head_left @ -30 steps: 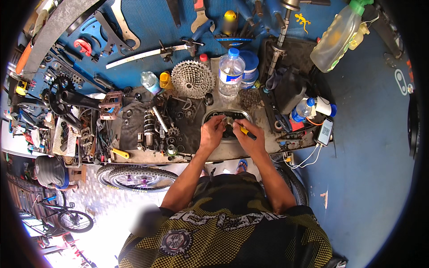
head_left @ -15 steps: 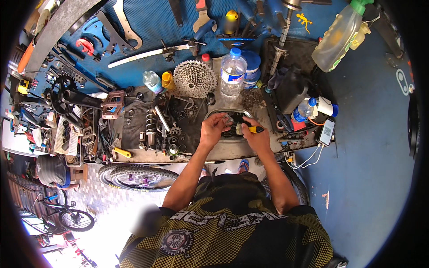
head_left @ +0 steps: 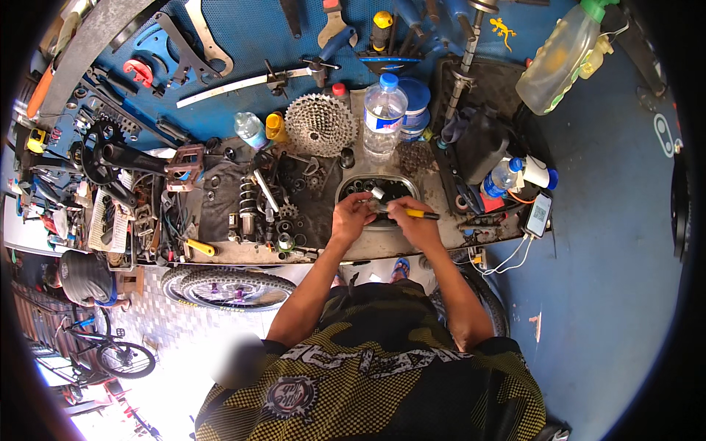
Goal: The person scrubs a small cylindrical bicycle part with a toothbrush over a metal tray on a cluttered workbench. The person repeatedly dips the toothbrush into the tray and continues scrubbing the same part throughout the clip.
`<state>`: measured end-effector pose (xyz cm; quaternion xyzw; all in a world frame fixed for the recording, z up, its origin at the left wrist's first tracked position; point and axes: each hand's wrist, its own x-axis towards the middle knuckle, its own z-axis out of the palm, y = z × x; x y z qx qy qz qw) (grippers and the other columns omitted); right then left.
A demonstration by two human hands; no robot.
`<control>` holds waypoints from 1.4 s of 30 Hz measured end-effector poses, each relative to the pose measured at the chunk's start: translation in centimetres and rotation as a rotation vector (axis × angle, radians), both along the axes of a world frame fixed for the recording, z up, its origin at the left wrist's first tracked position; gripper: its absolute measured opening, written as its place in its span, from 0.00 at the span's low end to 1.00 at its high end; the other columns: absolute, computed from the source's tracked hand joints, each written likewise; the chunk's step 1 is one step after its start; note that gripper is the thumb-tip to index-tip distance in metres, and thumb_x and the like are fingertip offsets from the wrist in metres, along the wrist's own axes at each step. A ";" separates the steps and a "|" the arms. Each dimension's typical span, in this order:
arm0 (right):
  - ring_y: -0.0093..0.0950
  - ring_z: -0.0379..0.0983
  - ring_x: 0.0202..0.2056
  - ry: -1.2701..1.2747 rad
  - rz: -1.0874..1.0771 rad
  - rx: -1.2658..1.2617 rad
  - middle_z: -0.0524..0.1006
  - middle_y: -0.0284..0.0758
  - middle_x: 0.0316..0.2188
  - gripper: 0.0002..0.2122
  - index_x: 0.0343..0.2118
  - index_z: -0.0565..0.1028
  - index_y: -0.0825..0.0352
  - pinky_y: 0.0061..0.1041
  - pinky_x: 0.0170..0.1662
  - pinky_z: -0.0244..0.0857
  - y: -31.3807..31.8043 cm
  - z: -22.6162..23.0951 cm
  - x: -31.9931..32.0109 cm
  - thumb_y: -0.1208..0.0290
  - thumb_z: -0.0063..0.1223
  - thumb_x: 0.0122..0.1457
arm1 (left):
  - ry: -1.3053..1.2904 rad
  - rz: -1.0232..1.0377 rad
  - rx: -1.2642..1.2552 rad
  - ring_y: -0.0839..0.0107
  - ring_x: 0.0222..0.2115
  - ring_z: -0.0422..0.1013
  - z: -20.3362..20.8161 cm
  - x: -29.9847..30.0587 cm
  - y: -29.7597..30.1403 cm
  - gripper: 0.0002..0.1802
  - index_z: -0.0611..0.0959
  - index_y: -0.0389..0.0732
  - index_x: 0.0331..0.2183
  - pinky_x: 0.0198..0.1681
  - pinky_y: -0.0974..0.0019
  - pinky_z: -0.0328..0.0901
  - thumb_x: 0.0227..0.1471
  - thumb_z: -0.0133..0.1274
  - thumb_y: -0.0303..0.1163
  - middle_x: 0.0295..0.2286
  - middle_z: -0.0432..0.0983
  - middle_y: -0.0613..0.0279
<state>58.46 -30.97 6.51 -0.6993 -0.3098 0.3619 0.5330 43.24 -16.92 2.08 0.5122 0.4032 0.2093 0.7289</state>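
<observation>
Over an oval metal tray (head_left: 416,190) holding dark liquid and small parts, my two hands work close together. My left hand (head_left: 351,219) pinches a small metal part (head_left: 377,194), partly covered by the fingers. In my right hand (head_left: 414,225) is a brush (head_left: 421,214) with a yellow and black handle, its head meeting the small part near my left fingertips. Behind the tray stands a large clear water bottle (head_left: 384,121) with a blue cap. Left of that bottle, a big bicycle cassette (head_left: 321,125) leans upright.
Left of my hands, a shock absorber (head_left: 248,209), a yellow-handled tool (head_left: 200,248) and loose bike parts cover the bench. A phone (head_left: 540,214) with a white cable lies at the right edge. Wheels (head_left: 232,288) rest below; another person (head_left: 87,278) crouches far left.
My right hand has turned the brush, so its handle now points right and its bristles meet the part. My left hand has shifted slightly, still pinching the part.
</observation>
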 end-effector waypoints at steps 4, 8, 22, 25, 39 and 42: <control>0.22 0.82 0.38 -0.248 0.021 0.073 0.87 0.35 0.35 0.12 0.44 0.86 0.68 0.26 0.43 0.75 0.1 0.6 -0.5 0.63 0.68 0.67 | 0.040 -0.003 0.070 0.71 0.39 0.84 0.9 0.1 -0.4 0.17 0.83 0.28 0.56 0.45 0.68 0.83 0.69 0.53 0.20 0.42 0.87 0.55; 0.35 0.85 0.39 -0.396 0.065 0.192 0.87 0.39 0.36 0.10 0.41 0.86 0.67 0.33 0.46 0.76 0.0 1.6 -0.7 0.65 0.70 0.63 | 0.089 -0.024 0.218 0.70 0.38 0.85 0.7 0.1 -0.3 0.15 0.85 0.27 0.53 0.43 0.67 0.83 0.68 0.55 0.20 0.41 0.88 0.51; 0.43 0.81 0.38 -0.676 0.198 0.302 0.85 0.40 0.35 0.09 0.42 0.86 0.65 0.41 0.44 0.74 -0.9 3.0 0.2 0.66 0.70 0.63 | 0.060 -0.035 0.175 0.67 0.37 0.86 1.6 0.0 -0.3 0.14 0.85 0.24 0.51 0.41 0.67 0.84 0.68 0.55 0.21 0.39 0.88 0.48; 0.43 0.80 0.37 -0.728 0.177 0.280 0.85 0.40 0.34 0.09 0.41 0.86 0.65 0.41 0.43 0.74 -0.8 2.8 0.7 0.67 0.71 0.62 | 0.015 -0.028 0.106 0.67 0.37 0.87 1.0 0.0 -0.2 0.14 0.85 0.24 0.51 0.40 0.67 0.84 0.68 0.54 0.20 0.39 0.88 0.48; 0.42 0.79 0.37 -0.798 0.163 0.301 0.84 0.39 0.34 0.10 0.43 0.86 0.66 0.39 0.42 0.74 -1.5 3.1 0.6 0.72 0.73 0.59 | 0.064 -0.111 0.039 0.62 0.36 0.88 0.9 0.0 0.0 0.14 0.85 0.25 0.51 0.38 0.65 0.85 0.71 0.49 0.19 0.38 0.87 0.48; 0.42 0.79 0.37 -0.742 0.238 0.323 0.85 0.39 0.34 0.10 0.42 0.86 0.66 0.39 0.42 0.74 -1.7 4.1 -0.2 0.72 0.72 0.60 | 0.042 -0.126 0.036 0.61 0.35 0.88 1.3 -0.2 0.0 0.14 0.85 0.26 0.51 0.38 0.64 0.85 0.72 0.48 0.20 0.38 0.86 0.49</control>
